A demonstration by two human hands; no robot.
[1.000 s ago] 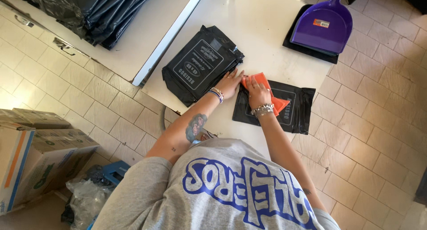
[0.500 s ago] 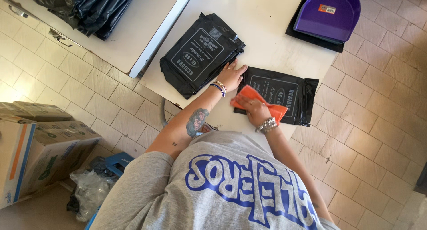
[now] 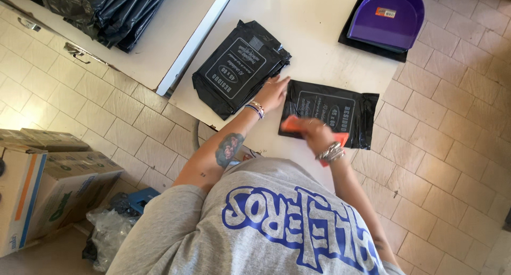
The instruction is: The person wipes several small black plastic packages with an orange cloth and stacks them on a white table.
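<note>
1. Cardboard boxes (image 3: pixel 37 184) stand on the tiled floor at the far left of the view, with a clear crumpled plastic bag (image 3: pixel 106 230) and a blue object (image 3: pixel 142 198) lying just beside them.
2. A heap of dark folded plastic sheets (image 3: pixel 106 11) rests on a pale table (image 3: pixel 159 51) at the upper left.
3. A second pale table (image 3: pixel 314 19), edge to edge with the first, carries the worked items.
4. A stack of black plastic bag packs (image 3: pixel 239 67), each with a white printed label, lies on this table, tilted diagonally.
5. The left hand (image 3: pixel 272 93) lies flat, fingers extended and open, at the gap between the stack and the single pack; its fingertips touch the left edge of the single pack. It grips nothing. Bracelets circle the wrist, and a tattoo shows on the forearm.
6. A single black bag pack (image 3: pixel 340 107), also white-labelled, lies flat near the table's front edge, just right of the stack.
7. The right hand (image 3: pixel 318 136) is blurred; it rests on the lower left part of the single pack, fingers curled over an orange cloth (image 3: pixel 291 125) pressed against the pack. A metallic bracelet sits on the wrist.
8. A purple dustpan (image 3: pixel 388 17) rests on a black sheet (image 3: pixel 367 43) at the table's upper right corner, well apart from both hands.
</note>
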